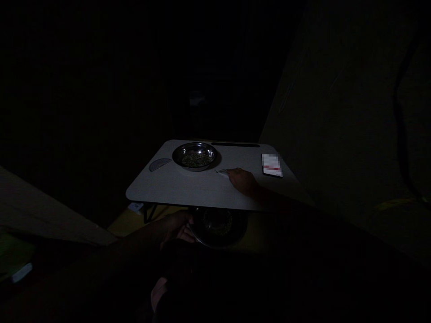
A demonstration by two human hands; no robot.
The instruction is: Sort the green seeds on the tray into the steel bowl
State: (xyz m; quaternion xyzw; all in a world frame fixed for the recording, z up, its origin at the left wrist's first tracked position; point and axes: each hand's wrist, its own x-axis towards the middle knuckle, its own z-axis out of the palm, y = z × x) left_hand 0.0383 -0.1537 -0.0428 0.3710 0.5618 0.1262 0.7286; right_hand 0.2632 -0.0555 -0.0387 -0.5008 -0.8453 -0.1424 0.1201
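Observation:
Below the front edge of the table, my left hand (184, 229) is closed on the rim of a metal bowl (202, 240). Small bits seem to lie inside that bowl, though it is too dark to tell what they are. My right hand (243, 181) rests on the white tabletop (188, 190), fingers forward and together. At its fingertips is a small pale thing (222, 172), with a few dark specks beside it; I cannot make out its kind. A second metal bowl (178, 164) stands on the table left of my right hand, holding small greenish-brown bits.
A phone-like slab (272, 173) with a bright face lies on the table's right side. A grey half-round mark (160, 165) is at the left, and a dark slot (235, 144) runs along the back edge. A wall (336, 134) rises at the right. The surroundings are very dark.

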